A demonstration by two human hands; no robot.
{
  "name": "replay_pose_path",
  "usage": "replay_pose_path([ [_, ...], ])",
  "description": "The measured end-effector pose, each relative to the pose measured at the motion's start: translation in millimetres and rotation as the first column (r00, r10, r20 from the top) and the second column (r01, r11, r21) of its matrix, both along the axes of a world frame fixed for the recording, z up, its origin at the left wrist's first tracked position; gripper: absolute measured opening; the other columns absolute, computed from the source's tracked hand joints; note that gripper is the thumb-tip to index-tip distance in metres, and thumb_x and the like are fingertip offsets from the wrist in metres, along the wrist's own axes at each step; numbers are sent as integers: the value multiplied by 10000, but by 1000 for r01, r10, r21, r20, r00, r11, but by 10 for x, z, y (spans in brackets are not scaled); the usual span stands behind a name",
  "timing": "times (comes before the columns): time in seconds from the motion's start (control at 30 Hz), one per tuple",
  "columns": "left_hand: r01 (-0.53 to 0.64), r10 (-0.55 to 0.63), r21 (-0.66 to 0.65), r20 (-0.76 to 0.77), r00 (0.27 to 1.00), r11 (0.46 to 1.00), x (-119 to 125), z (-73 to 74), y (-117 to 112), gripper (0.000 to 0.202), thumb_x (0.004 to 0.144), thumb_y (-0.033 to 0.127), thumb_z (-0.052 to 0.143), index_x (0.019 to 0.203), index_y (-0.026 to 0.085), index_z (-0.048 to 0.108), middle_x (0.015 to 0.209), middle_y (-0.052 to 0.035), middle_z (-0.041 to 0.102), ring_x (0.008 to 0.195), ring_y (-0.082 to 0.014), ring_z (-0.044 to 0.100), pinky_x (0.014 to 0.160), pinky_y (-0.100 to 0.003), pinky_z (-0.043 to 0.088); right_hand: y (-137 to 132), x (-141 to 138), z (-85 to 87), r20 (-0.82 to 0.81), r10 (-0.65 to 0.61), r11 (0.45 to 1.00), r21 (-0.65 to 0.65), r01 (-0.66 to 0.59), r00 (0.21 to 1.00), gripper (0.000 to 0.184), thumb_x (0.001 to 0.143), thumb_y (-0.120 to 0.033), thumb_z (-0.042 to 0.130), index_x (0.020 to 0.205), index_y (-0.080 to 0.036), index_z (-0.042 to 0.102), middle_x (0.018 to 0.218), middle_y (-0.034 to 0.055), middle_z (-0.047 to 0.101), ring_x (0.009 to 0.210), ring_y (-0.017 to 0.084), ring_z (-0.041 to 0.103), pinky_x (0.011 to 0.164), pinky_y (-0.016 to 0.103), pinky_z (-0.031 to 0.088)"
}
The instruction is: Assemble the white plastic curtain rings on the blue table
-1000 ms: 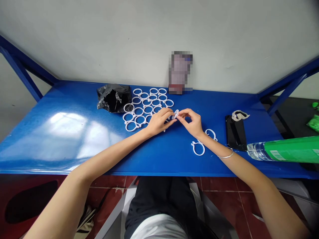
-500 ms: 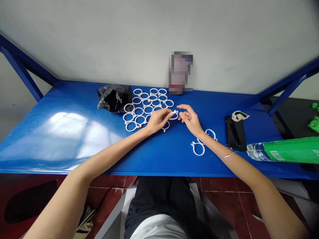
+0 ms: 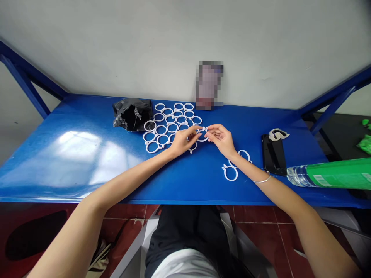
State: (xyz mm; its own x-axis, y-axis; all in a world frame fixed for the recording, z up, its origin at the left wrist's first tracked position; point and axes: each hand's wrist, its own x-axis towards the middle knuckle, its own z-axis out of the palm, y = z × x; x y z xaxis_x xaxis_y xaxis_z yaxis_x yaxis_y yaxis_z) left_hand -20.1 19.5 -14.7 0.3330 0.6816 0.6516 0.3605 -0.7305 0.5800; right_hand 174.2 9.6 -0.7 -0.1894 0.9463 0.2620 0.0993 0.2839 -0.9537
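Observation:
Between my hands is a white plastic ring (image 3: 203,139) with a small clasp at its top. My left hand (image 3: 184,140) pinches its left side with thumb and fingertips. On the other side, my right hand (image 3: 222,138) has its thumb and index finger closed on the ring near the clasp. Several similar white rings (image 3: 161,129) lie in a cluster on the blue table (image 3: 179,181), left of and behind my left hand. Under my right forearm, another ring (image 3: 231,173) lies with its clasp apart, and one more ring (image 3: 245,155) is beside it, partly hidden.
A torn black plastic bag (image 3: 131,114) stands left of the rings. A blurred-out upright object (image 3: 209,85) leans on the wall. At right lie a black phone (image 3: 274,154), a white curved object (image 3: 278,134) and a bottle with a green label (image 3: 333,174). Blue frame bars flank the table.
My right hand has moved slightly left, and its fingers have closed onto the ring that my left hand holds. The other rings have stayed in place.

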Motion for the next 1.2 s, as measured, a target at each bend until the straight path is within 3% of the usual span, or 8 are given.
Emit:
replay_pose_path([
  [0.27,24,-23,-25,36,999,999,-6,19,-25,303,992,358,509,1161,153,654,691,5,649,562,-67,599,581,-157,487,-26,-11,-10,8,-69,995,77,68,998,314,822,-489,717,969,-221,647,792,17,721,656,148,682,605,279,577],
  [0.47,25,-27,34,62,998,999,1,39,-38,296,988,328,523,1163,146,676,813,-52,737,609,-86,655,592,-165,512,-60,-26,15,15,-105,988,115,103,994,268,838,-452,714,976,-225,674,805,18,729,618,141,667,614,293,571],
  [0.87,44,-45,229,1,999,972,13,62,-38,339,987,190,513,1316,179,598,746,-16,663,597,-68,571,596,-159,463,-92,-32,6,27,-157,969,195,149,987,221,875,-394,687,1043,-253,713,880,19,754,632,136,674,652,291,583],
  [1.2,50,-50,239,-6,999,970,9,26,-15,376,987,168,502,1353,197,584,865,-47,681,681,-75,599,630,-159,474,-78,-20,0,65,-168,967,203,152,984,230,863,-408,691,1015,-250,762,904,38,770,618,143,664,636,307,577],
])
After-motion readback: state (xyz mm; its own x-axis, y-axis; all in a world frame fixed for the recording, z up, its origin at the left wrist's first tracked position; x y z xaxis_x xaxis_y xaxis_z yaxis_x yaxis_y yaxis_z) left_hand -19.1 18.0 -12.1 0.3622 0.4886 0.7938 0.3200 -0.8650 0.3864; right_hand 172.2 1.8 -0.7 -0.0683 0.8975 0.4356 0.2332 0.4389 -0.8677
